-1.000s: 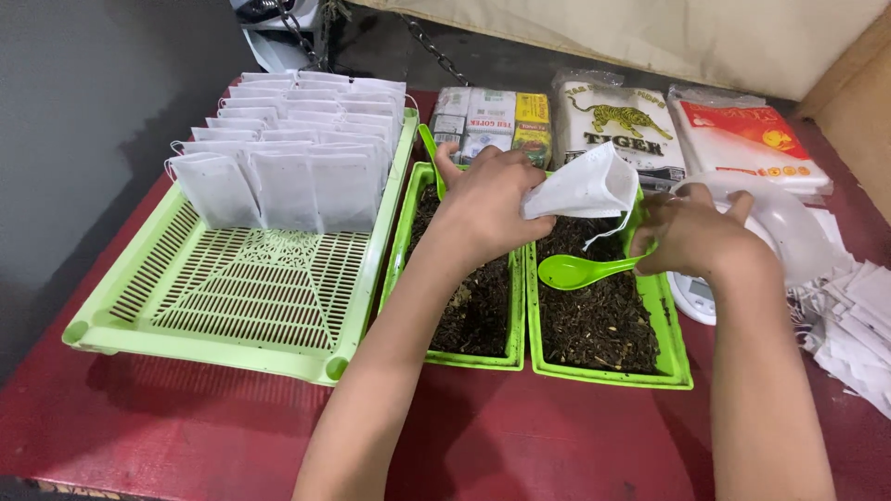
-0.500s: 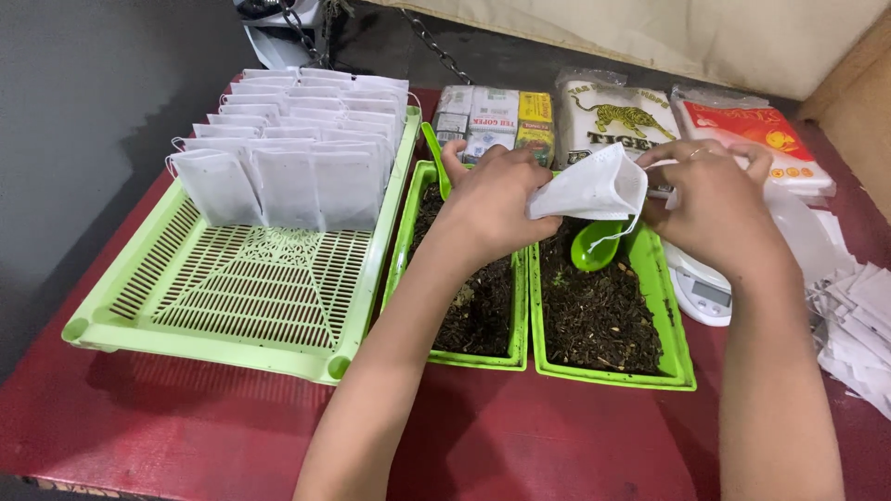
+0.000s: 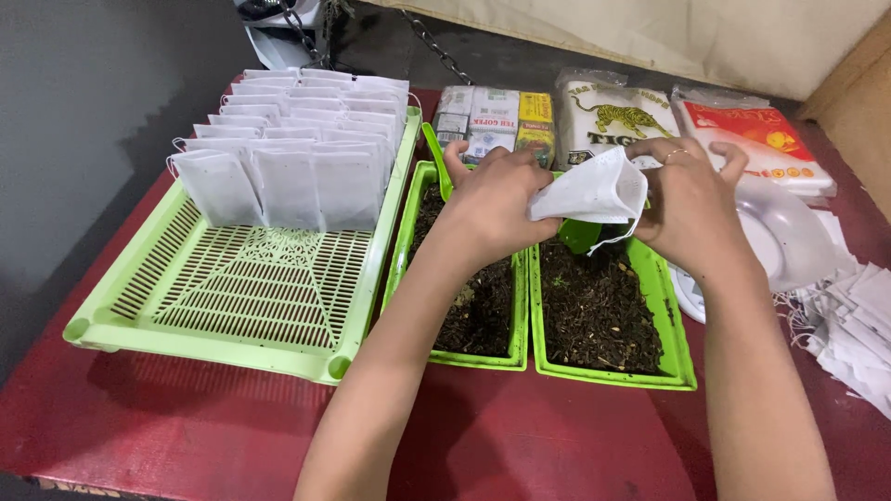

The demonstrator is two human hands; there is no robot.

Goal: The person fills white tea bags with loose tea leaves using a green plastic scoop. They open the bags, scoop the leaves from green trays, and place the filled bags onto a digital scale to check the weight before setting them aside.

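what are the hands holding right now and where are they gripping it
Both hands, left hand and right hand, hold a small white paper filter bag by its opposite side edges.

A white filter bag (image 3: pixel 594 190) is seen above a bright green scoop (image 3: pixel 580 234). Dark brown loose tea is held in two lime-green trays (image 3: pixel 613 376). A lime-green slatted basket (image 3: pixel 232 306) with a lattice pattern is filled with white bags (image 3: pixel 278 176). The table (image 3: pixel 186 436) is painted dark red.

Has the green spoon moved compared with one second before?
Yes. The green spoon has gone up and to the left: earlier it lay out over the right green tray, now it sits under the white bag.
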